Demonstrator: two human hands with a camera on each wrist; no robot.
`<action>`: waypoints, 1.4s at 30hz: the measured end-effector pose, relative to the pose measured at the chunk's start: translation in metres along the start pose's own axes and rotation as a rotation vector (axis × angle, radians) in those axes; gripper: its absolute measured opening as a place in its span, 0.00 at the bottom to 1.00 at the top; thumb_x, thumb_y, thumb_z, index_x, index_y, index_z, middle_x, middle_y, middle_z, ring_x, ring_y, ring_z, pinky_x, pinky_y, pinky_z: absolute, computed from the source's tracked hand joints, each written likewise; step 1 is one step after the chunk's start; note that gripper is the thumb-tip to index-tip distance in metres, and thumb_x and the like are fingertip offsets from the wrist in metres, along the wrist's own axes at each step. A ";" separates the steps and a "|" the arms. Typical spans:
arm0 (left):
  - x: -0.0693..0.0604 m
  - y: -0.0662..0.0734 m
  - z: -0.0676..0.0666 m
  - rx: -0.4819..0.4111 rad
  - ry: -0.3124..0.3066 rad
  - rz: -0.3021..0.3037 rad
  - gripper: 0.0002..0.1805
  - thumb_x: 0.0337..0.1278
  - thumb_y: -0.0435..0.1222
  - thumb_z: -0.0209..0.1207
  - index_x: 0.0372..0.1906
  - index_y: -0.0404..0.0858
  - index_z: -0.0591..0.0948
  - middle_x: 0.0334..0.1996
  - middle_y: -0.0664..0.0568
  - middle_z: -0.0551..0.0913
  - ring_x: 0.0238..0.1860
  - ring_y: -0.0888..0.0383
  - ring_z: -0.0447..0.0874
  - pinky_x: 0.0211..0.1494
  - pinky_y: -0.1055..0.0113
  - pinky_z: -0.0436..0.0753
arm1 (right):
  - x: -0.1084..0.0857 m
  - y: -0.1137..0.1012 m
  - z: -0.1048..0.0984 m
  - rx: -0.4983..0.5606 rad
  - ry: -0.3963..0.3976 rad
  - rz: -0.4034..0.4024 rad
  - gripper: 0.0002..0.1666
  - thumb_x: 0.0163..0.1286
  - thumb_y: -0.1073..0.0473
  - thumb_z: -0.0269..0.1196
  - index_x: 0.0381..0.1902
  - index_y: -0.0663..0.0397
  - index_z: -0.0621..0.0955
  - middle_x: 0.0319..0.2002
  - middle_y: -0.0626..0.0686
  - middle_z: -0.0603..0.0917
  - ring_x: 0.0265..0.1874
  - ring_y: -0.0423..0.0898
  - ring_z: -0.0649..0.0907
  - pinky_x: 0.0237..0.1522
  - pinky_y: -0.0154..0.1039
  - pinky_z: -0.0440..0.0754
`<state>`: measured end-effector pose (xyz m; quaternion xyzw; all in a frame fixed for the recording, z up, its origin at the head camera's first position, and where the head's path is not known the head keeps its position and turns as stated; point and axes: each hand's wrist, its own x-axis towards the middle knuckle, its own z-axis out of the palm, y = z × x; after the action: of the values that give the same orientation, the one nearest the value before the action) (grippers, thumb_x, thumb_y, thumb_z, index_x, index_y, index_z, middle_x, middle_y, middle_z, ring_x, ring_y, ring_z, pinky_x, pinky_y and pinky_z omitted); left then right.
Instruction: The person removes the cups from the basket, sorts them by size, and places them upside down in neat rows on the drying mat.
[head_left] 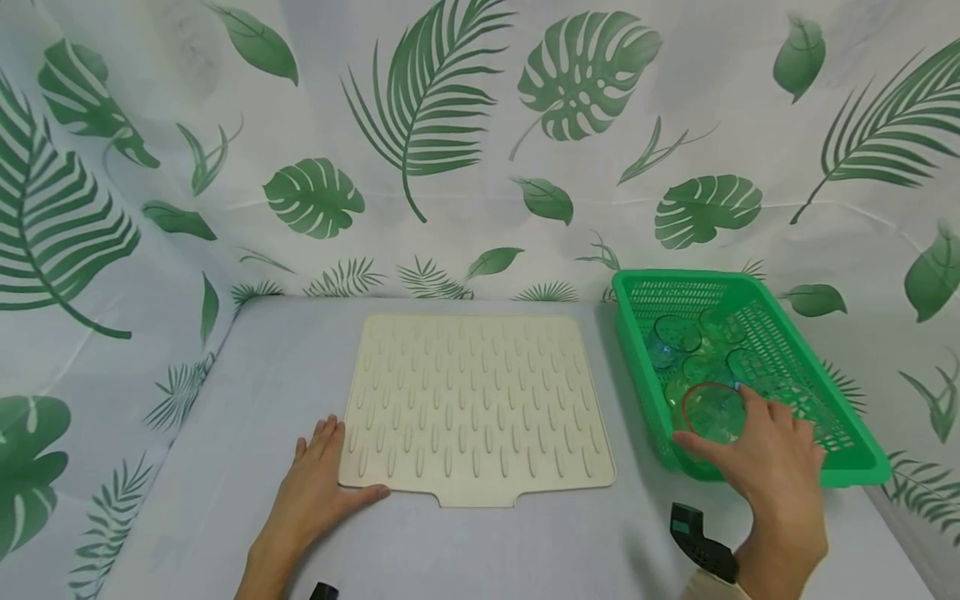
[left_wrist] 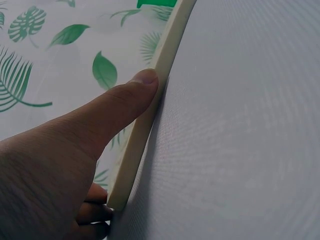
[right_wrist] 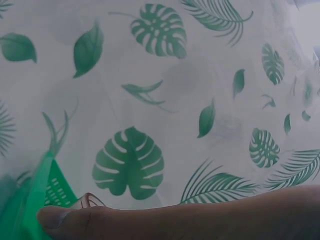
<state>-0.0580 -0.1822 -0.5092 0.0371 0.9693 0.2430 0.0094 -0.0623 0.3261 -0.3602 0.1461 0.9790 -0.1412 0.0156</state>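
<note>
A cream draining mat with rows of raised ridges lies flat on the table, its short spout facing the front. My left hand rests at the mat's front left corner, fingers along the left side and thumb on the front edge. In the left wrist view the thumb touches the mat's rim. On the right, my right hand grips a clear glass with a red rim between thumb and fingers, at the near end of a green basket. In the right wrist view mostly the thumb shows.
Several other clear glasses, some with dark or bluish rims, stand in the basket behind the held one. A leaf-printed cloth hangs behind and beside the white table. The basket's walls rise around the glasses.
</note>
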 end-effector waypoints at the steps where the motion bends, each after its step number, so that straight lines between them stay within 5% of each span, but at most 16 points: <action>1: 0.000 0.000 0.000 -0.001 -0.001 -0.001 0.69 0.34 0.72 0.69 0.75 0.28 0.61 0.77 0.32 0.58 0.79 0.36 0.52 0.79 0.36 0.51 | 0.000 0.000 0.000 0.003 -0.007 -0.007 0.71 0.56 0.27 0.68 0.76 0.71 0.53 0.66 0.83 0.57 0.60 0.84 0.57 0.56 0.79 0.59; 18: 0.000 0.000 0.000 0.009 -0.005 0.004 0.69 0.35 0.72 0.68 0.75 0.28 0.61 0.77 0.32 0.57 0.79 0.36 0.52 0.79 0.36 0.52 | 0.001 -0.008 -0.001 0.064 0.058 0.081 0.69 0.58 0.29 0.68 0.74 0.76 0.53 0.65 0.80 0.64 0.63 0.79 0.59 0.53 0.78 0.70; 27: -0.001 0.000 -0.001 -0.003 0.001 0.010 0.67 0.35 0.71 0.69 0.75 0.29 0.62 0.77 0.32 0.58 0.78 0.35 0.53 0.78 0.35 0.52 | -0.004 -0.017 -0.003 0.210 0.325 0.020 0.60 0.55 0.46 0.73 0.75 0.71 0.59 0.60 0.76 0.73 0.63 0.74 0.65 0.58 0.72 0.66; 32: -0.001 -0.001 -0.001 -0.004 0.005 0.010 0.67 0.35 0.70 0.70 0.74 0.30 0.62 0.76 0.32 0.58 0.78 0.35 0.54 0.78 0.35 0.52 | -0.009 -0.022 -0.005 0.359 0.387 0.035 0.58 0.55 0.51 0.74 0.78 0.61 0.58 0.65 0.69 0.71 0.67 0.67 0.67 0.60 0.70 0.69; 34: -0.001 -0.001 0.000 -0.002 0.006 0.011 0.67 0.35 0.70 0.70 0.74 0.29 0.62 0.76 0.32 0.59 0.78 0.35 0.54 0.78 0.35 0.52 | -0.010 -0.023 -0.005 0.396 0.402 0.043 0.58 0.56 0.52 0.75 0.78 0.57 0.58 0.67 0.67 0.70 0.66 0.64 0.69 0.59 0.66 0.72; 37: -0.001 -0.001 0.000 0.002 0.006 0.014 0.67 0.35 0.71 0.69 0.75 0.29 0.62 0.76 0.32 0.59 0.78 0.35 0.54 0.78 0.35 0.52 | -0.011 -0.025 -0.005 0.429 0.431 0.056 0.59 0.56 0.52 0.76 0.79 0.50 0.57 0.67 0.61 0.71 0.64 0.60 0.74 0.60 0.44 0.73; 42: -0.001 -0.002 0.000 0.005 0.007 0.017 0.68 0.35 0.71 0.69 0.75 0.29 0.62 0.76 0.32 0.59 0.78 0.36 0.54 0.78 0.35 0.52 | -0.011 -0.028 -0.003 0.446 0.480 0.094 0.58 0.55 0.49 0.77 0.78 0.44 0.59 0.67 0.54 0.72 0.60 0.53 0.77 0.51 0.21 0.65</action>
<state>-0.0572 -0.1837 -0.5103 0.0447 0.9695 0.2409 0.0038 -0.0603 0.2978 -0.3488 0.2198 0.8919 -0.3127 -0.2416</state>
